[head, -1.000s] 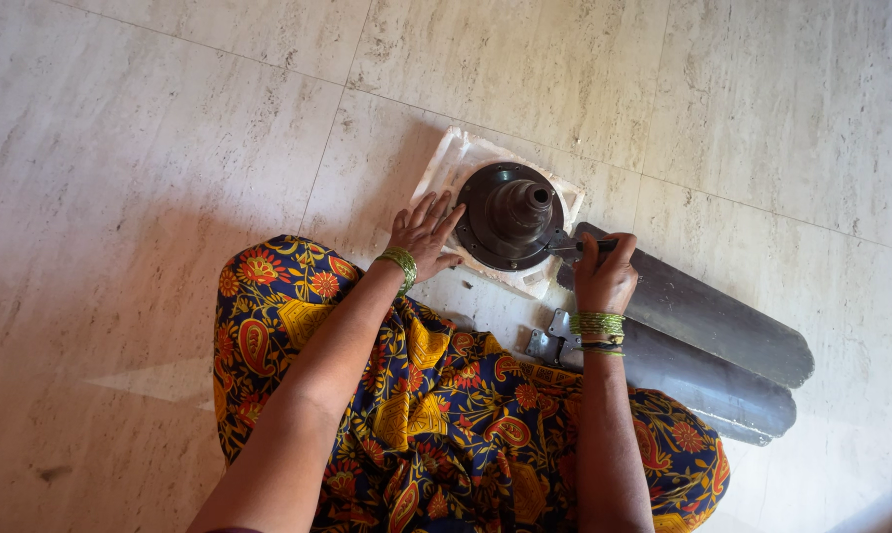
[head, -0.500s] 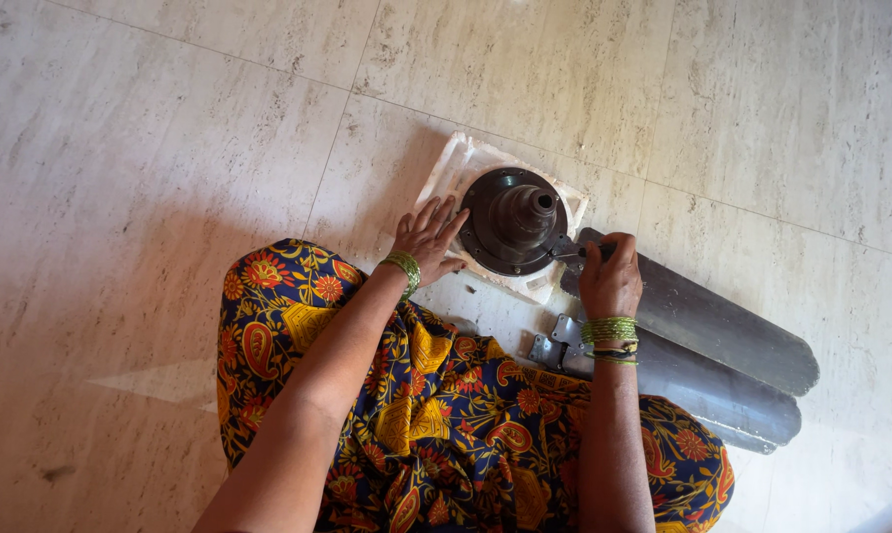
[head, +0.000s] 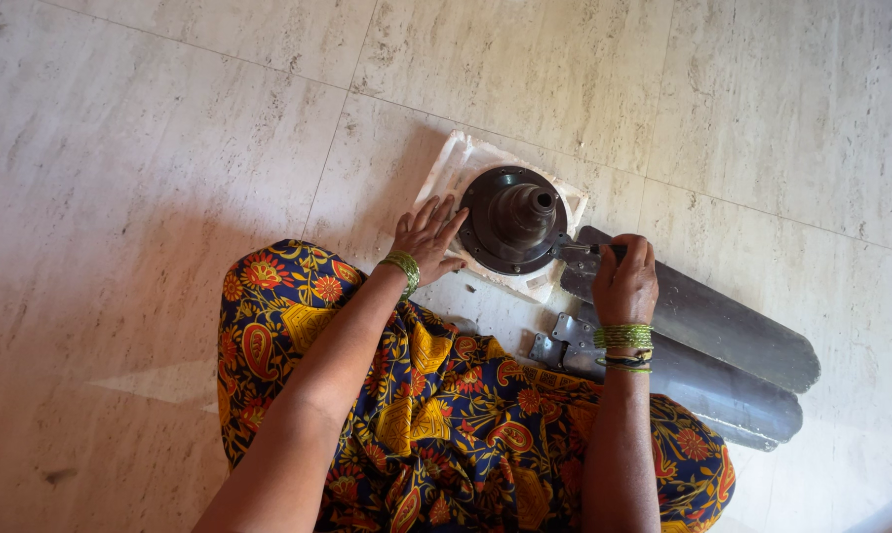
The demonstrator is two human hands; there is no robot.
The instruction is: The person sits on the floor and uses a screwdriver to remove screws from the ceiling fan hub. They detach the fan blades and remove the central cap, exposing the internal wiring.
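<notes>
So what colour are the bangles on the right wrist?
Green bangles, with a darker band below; the head view shows them.

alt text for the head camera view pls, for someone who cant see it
Seen from above, a person seated on a pale stone floor steadies a dark round fan motor with the left hand, while the right hand grips a tool at its edge. Grey fan blades lie alongside.

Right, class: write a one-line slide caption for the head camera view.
Seated on a stone floor, left hand steadies a dark fan motor while right hand grips a tool at its blade bracket.
</notes>
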